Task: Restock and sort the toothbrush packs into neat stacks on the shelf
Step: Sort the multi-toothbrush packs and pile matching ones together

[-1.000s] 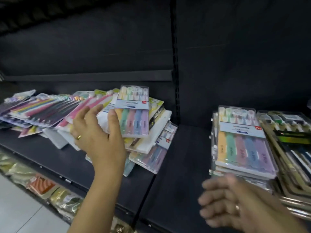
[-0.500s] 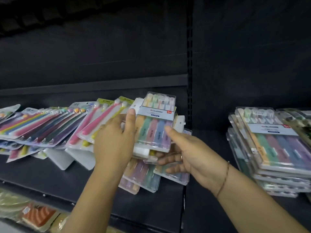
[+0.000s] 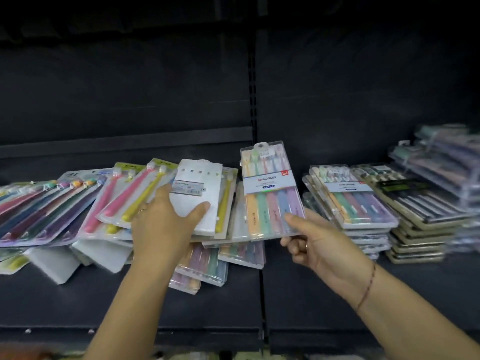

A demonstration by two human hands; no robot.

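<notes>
Pastel handles in orange, green, pink, blue and purple show through the clear pastel pack that the right hand pinches by its lower right corner, thumb on the front and curled fingers underneath. The pack is lifted off the pile and tilted, its top end pointing at the back wall. It hangs over the right edge of the loose heap, just left of the neat stack of the same kind of pack.

The left hand holds a white pack lying on top of the heap. Its thumb is pressed across the pack's lower face and its fingers are at the left edge (how far they reach under it I cannot tell). A thin ring sits on one finger.

Left of the white pack lie a pink-and-yellow brush pack and, further left, fanned multicoloured packs, all overlapping at angles on the black shelf. More pastel packs lie askew below the hands.

Right of the neat stack stands a squared stack of dark packs with gold-toned edges. Beyond it is a taller, blurred stack. A thin bracelet circles the right wrist.
</notes>
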